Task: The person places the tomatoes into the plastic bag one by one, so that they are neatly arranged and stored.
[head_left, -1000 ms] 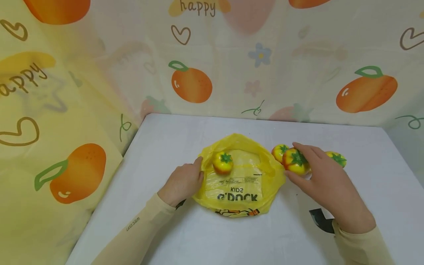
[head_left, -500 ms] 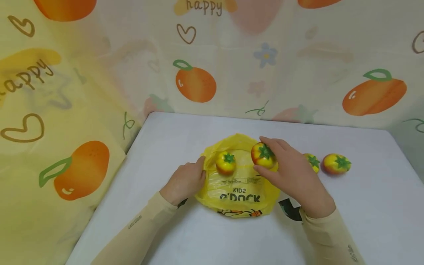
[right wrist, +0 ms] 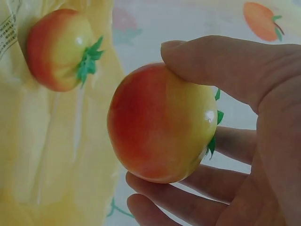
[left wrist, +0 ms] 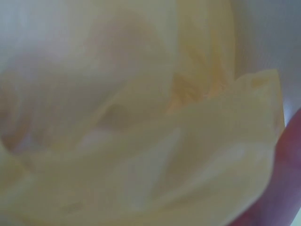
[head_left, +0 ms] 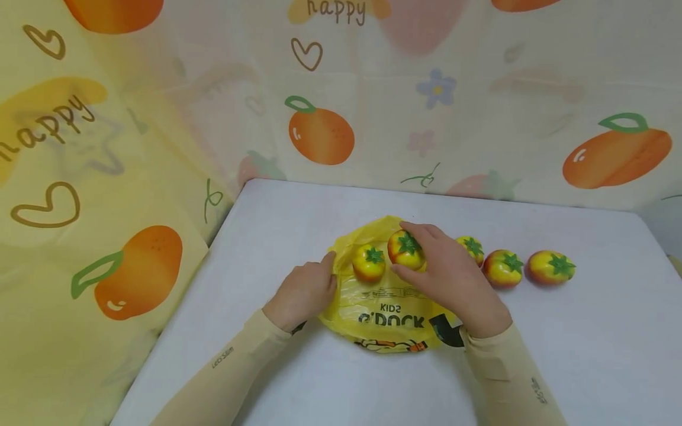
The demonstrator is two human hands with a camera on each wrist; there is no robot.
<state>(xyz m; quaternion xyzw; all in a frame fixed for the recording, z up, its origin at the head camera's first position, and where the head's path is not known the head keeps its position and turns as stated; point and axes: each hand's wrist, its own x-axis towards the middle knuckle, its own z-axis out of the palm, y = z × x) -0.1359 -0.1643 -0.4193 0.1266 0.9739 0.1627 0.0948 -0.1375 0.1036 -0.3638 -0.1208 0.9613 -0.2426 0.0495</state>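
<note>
A yellow plastic bag (head_left: 346, 322) with dark lettering lies spread on the table, its mouth facing up. My left hand (head_left: 303, 293) grips the bag's left rim; the left wrist view is mostly filled by blurred yellow plastic. In my right hand (head_left: 453, 275) is a shiny red-and-yellow toy tomato (right wrist: 162, 122) with a green star-shaped top, thumb on one side and fingers on the other. The hand is over the right part of the bag. A second toy tomato (head_left: 369, 264) sits inside the bag, left of the held one.
Three more toy tomatoes stand in a row to the right: one (head_left: 472, 248) partly behind my right hand, a middle one (head_left: 503, 270) and an outer one (head_left: 551, 268). A white table (head_left: 586, 343) carries everything. Fruit-printed cloth (head_left: 383, 148) hangs behind and at the left.
My right hand has carried a toy tomato leftward from the row to over the bag. The other tomatoes have come into fuller view. The left hand keeps its grip on the rim.
</note>
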